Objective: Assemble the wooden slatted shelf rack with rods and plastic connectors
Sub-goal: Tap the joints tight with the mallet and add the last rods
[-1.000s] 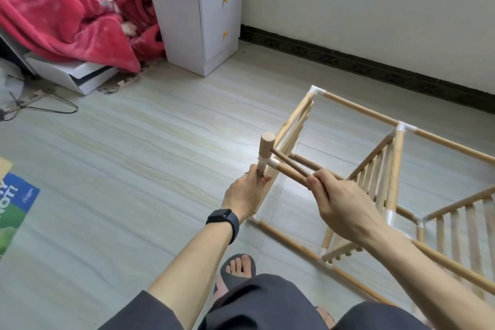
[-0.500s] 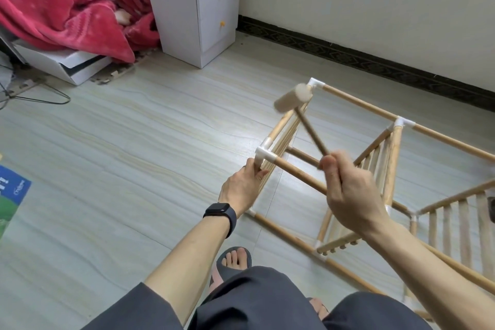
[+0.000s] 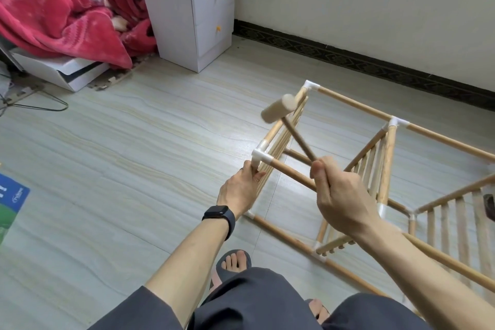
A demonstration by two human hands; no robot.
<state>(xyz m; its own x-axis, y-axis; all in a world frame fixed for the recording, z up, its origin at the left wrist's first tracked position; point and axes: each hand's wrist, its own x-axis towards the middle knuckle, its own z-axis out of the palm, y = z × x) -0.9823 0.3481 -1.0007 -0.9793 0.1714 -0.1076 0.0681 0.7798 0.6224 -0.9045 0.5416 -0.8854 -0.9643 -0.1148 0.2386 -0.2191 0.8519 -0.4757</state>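
The wooden rack [image 3: 385, 158] lies on its side on the floor, its rods joined by white plastic connectors and slatted panels between them. My left hand [image 3: 241, 190] grips the upright rod just under the near corner connector [image 3: 261, 155]. My right hand [image 3: 340, 195] holds the thin handle of a wooden mallet [image 3: 278, 111]. The mallet's pale head is raised above and a little beyond that corner connector, blurred. A long rod runs from the connector under my right hand toward the lower right.
A white two-drawer cabinet [image 3: 192, 8] stands at the back, with a red blanket [image 3: 61, 16] heaped on white boards to its left. A wire hanger [image 3: 40, 104] lies on the floor at left. A printed blue-green sheet [image 3: 10, 203] is at the left edge. My sandalled foot [image 3: 233, 262] is below.
One second ago the mallet head was at the corner connector. My right hand has swung it up and away, and it stays raised. My left hand keeps its grip below the connector.
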